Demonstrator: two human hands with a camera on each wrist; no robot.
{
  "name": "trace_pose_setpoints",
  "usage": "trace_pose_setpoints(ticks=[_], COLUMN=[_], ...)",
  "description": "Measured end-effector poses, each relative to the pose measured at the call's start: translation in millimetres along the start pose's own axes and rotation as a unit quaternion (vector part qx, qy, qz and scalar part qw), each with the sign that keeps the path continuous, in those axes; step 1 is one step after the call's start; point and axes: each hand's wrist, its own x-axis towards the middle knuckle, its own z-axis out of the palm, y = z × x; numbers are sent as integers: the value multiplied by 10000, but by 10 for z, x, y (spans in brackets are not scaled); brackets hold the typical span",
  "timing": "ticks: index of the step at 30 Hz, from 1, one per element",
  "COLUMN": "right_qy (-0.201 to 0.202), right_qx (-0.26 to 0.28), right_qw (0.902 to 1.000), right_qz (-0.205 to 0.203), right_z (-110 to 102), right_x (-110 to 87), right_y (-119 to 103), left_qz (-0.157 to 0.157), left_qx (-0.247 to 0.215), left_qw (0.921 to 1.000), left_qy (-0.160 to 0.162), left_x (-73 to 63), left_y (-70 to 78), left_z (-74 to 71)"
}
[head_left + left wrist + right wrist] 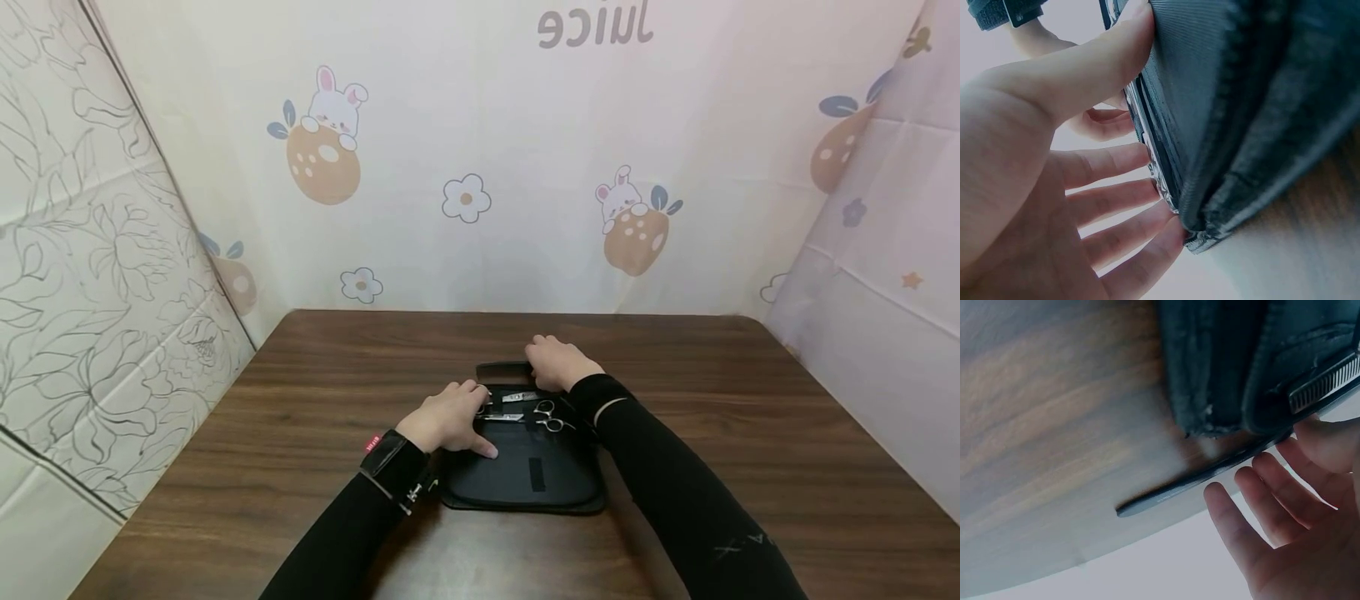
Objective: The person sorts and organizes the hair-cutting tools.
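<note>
Lying spread over a case on the table, left hand partly hides scissors while right hand pinches black strip.

Case is black, strip black, scissors silver; sleeves black, red tag on left cuff. Table is dark brown wood grain. Back curtain is pale cream with tan strawberries, white rabbits, blue leaves; left panel white with grey line-drawn flowers

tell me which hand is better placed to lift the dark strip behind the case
Right, probably: the right hand has its fingertips at the strip, while the left hand is spread over the left side of the case.
</note>
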Motion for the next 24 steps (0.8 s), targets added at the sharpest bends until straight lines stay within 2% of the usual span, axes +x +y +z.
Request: trace_pose_setpoints(ticks=[9,13,24], right_qy=[2,57,-163], right_qx=[-127,12,255], right_qw=[9998,9996,9995], right_qz=[-166,-268,-78], right_z=[2,2,-1], right_x=[-50,-49,-37], right_y=[61,87,136], left_qz=[-35,-51,-2], left_qx=[-11,39,63], left_qw=[10000,10000,10000], left_qy=[-6,-10,-14], left_x=[6,7,6], left_y=[13,13,10], left_z=[18,14,8])
